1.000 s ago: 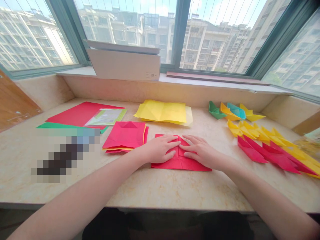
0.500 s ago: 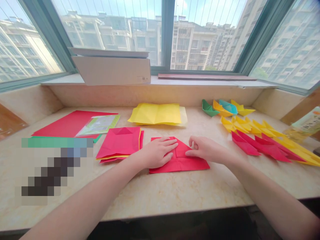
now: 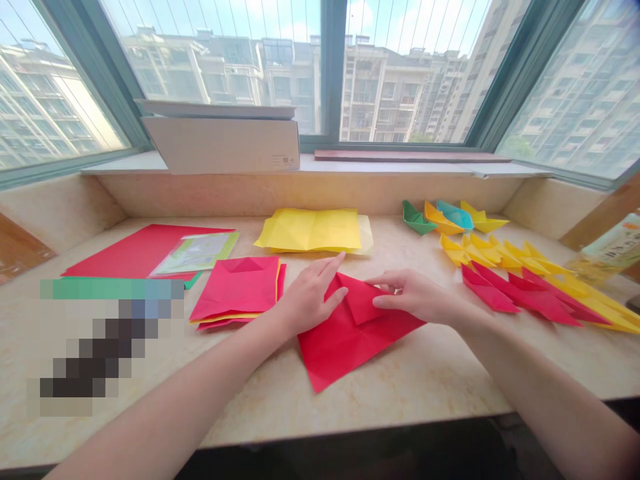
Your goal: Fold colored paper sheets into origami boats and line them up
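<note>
A partly folded sheet of red paper lies turned at an angle on the pale stone counter, with a folded flap near its upper edge. My left hand rests at the paper's upper left, its fingers stretched out. At the right side, my right hand pinches the red paper's folded edge between thumb and fingers. Just left of my left hand sits a stack of folded red and yellow paper.
Yellow sheets lie at the back. Red paper boats, yellow boats and a green boat stand at the right. A large red sheet lies at the left. A white box stands on the sill.
The red paper has turned clockwise, so one corner now points toward me. My left hand has lifted and shifted slightly left, fingers now pointing up; my right hand still grips the paper's right side.
</note>
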A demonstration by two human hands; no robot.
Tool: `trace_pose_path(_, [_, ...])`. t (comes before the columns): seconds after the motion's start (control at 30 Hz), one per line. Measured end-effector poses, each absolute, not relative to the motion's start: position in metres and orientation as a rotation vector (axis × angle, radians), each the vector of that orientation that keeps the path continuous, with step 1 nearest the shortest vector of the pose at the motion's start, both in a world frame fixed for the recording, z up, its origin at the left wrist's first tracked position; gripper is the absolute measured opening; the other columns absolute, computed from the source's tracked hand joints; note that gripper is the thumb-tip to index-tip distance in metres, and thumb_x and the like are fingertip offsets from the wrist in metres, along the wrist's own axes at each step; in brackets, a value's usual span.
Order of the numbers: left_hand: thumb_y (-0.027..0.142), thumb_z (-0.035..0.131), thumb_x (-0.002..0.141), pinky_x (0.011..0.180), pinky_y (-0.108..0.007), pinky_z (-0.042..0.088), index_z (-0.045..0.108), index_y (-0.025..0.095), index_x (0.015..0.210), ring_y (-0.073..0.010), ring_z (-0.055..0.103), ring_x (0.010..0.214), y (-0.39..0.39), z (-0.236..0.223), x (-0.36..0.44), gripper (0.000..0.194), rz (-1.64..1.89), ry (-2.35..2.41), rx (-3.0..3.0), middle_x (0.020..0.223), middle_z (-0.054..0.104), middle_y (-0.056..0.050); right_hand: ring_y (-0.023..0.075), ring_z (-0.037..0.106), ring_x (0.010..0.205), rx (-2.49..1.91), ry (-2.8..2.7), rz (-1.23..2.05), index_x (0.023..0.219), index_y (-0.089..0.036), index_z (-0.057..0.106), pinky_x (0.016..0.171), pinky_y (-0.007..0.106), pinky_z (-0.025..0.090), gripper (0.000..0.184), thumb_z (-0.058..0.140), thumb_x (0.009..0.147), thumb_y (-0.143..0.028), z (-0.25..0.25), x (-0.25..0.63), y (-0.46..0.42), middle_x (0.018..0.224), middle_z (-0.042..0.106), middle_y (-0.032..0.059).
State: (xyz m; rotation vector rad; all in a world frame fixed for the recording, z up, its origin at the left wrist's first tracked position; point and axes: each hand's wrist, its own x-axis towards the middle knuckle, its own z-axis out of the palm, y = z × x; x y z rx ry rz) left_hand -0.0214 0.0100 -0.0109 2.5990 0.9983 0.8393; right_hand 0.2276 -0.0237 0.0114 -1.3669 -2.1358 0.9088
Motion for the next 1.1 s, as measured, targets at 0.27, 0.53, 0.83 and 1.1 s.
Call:
trace_pose_path(0.27, [0.040,0.065,0.084,0.075,-0.032,0.055,0.071,0.017,0.091,-0.0217,0.069,0.084,0.016,-0.001,-0.024,0.024,0.752,0.986,2.055,0.090,0.075,-0.005,0.0261,0.066,0.094,-1.246,-2.101,1.056,0.117,-0.024,0.072,0.080,0.034,0.052,0.037,0.066,0.083,-0.038,0.019,0.231,-0.024,0.108,0.074,0.0043])
trace_pose_path(0.53, [0.043,0.067,0.081,0.059,-0.026,0.049,0.064,0.016,0.081,-0.0183,0.065,0.071,0.013,0.007,-0.026,0.027,0.754,1.042,1.926,0.079,0.071,-0.004,0.0186,0.063,0.067,-1.434,-1.909,1.081,0.084,-0.016,0.076,0.054,0.025,0.045,0.028,0.070,0.079,-0.043,0.020,0.238,-0.022,0.075,0.072,0.0029])
trace_pose_path(0.83, [0.043,0.060,0.086,0.053,-0.022,0.037,0.065,0.015,0.079,-0.0132,0.056,0.064,0.003,0.014,-0.029,0.029,0.355,0.799,2.038,0.072,0.064,0.001,0.0155,0.059,0.061,-1.353,-2.055,1.109,0.076,-0.017,0.075,0.051,0.024,0.039,0.028,0.067,0.083,-0.043,0.018,0.233,-0.023,0.067,0.069,0.0007])
trace_pose_path(1.1, [0.047,0.057,0.088,0.063,-0.026,0.049,0.068,0.016,0.092,-0.0200,0.064,0.076,0.008,0.005,-0.019,0.033,0.737,0.864,1.729,0.089,0.071,-0.006,0.0296,0.053,0.122,-1.284,-1.699,0.263,0.134,-0.025,0.054,0.103,0.047,0.043,0.060,0.072,0.080,-0.043,-0.002,0.223,-0.016,0.135,0.057,0.0101])
